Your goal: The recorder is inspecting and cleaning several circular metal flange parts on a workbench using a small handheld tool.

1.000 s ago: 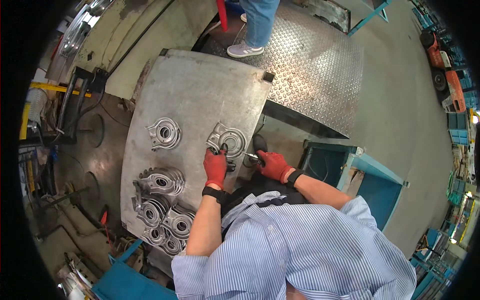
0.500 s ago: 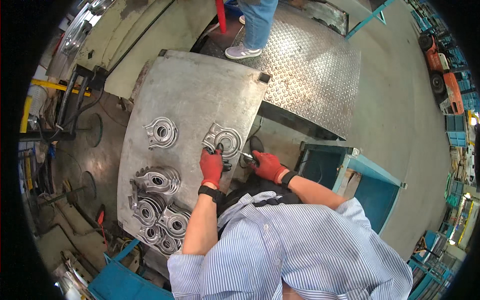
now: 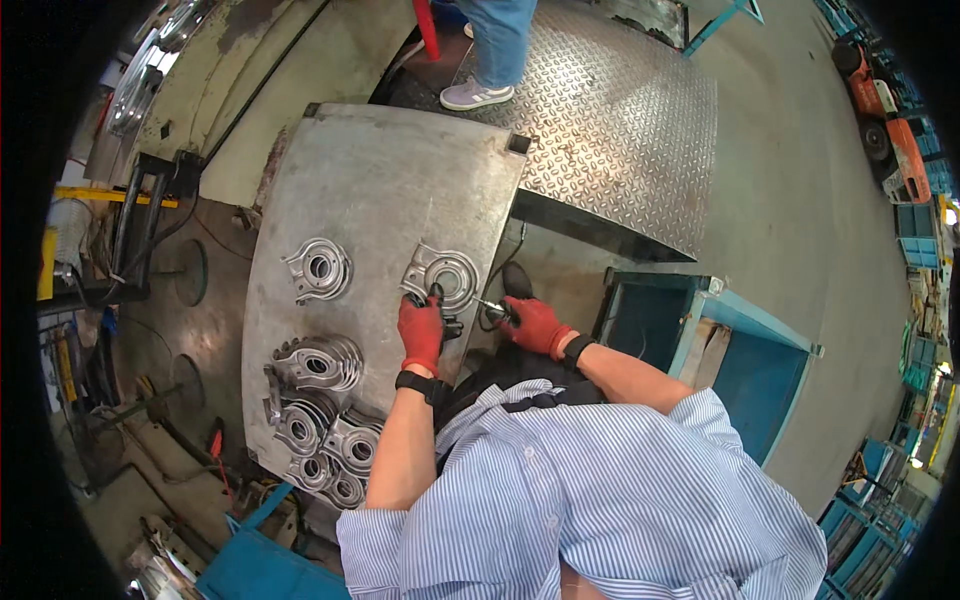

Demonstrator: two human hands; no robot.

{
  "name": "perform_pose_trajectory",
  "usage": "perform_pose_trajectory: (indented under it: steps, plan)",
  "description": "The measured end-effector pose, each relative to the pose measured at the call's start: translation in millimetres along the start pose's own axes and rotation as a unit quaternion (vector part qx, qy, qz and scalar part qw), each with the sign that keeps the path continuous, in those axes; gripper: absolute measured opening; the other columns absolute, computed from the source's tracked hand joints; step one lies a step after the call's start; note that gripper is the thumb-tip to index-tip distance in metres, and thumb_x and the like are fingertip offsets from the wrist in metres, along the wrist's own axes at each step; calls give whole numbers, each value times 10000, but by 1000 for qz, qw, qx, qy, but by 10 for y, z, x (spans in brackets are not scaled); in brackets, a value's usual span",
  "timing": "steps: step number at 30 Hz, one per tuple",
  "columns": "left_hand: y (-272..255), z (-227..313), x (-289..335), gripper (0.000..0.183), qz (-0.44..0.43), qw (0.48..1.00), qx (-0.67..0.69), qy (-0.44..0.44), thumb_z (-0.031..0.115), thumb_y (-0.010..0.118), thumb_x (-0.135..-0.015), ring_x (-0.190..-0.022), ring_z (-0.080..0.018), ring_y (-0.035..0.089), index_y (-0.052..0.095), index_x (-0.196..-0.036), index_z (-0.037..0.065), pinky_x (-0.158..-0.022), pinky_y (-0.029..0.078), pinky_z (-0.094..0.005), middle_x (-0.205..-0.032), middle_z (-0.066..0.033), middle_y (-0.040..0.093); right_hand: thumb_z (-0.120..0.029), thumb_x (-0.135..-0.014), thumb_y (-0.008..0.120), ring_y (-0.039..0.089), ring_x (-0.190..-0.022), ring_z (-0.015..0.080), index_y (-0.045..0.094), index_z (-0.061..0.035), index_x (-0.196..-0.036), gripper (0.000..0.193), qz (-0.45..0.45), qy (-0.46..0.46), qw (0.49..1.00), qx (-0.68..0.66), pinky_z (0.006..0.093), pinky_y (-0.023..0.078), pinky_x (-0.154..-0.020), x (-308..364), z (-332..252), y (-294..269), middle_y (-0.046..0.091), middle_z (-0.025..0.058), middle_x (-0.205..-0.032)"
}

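A round stamped metal part (image 3: 450, 282), with a ring-shaped centre and a flanged arm, lies near the table's right edge. My left hand (image 3: 422, 325), in a red glove with black fingers, grips its near rim. My right hand (image 3: 535, 326), gloved the same way, is closed around a slim hand tool (image 3: 494, 306). The tool's thin metal tip points left at the part's right rim; whether they touch I cannot tell. A similar single part (image 3: 319, 270) lies further left. Several stacked parts (image 3: 315, 362) sit at the table's near left.
The grey metal table (image 3: 385, 190) stretches ahead. A dark hose (image 3: 522, 232) hangs beside its right edge. A person (image 3: 497, 50) stands on the diamond-plate platform (image 3: 610, 130) at the far side. A blue metal bin (image 3: 765, 330) stands right; another blue container (image 3: 265, 560) is near left.
The view has shifted slightly, so the table and platform sit a little differently. My hands keep nearly the same pose at the part, the left on its rim and the right with the tool.
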State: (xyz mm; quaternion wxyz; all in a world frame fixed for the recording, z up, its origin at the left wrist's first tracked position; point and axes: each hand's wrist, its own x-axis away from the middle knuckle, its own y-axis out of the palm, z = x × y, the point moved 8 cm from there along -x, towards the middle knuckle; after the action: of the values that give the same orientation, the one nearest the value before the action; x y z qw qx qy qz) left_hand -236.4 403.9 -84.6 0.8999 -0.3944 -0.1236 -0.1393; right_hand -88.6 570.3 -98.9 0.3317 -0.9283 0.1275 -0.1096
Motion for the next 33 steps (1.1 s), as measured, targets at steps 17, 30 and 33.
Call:
perform_pose_trajectory:
  steps: [17,30,33]
  plan:
    - [335,-616,-261,338,-32,998,56,-14,212,619,-815,-941,-414,570,571,-1028,-46,-791,447,-432,-1001,-258,604,-361,-803,616,582,-866,380,543,-50,-1110,443,-63,46,997,2,456,454,-754,-50,9,103,620,222,-908]
    - [182,-198,-70,311,-7,999,21,25,223,631,-807,-954,-408,565,591,-990,-24,-797,447,-441,-987,-252,607,-332,-802,612,600,-882,379,549,-54,-1132,437,-10,39,999,6,451,471,-762,-43,19,-65,635,212,-922]
    - [73,-106,-18,377,38,993,40,102,259,618,-814,-981,-412,557,557,-1061,-19,-810,447,-446,-1019,-256,601,-288,-813,606,613,-844,376,566,-40,-1098,380,38,33,999,4,425,477,-737,-43,48,-50,646,200,-889]
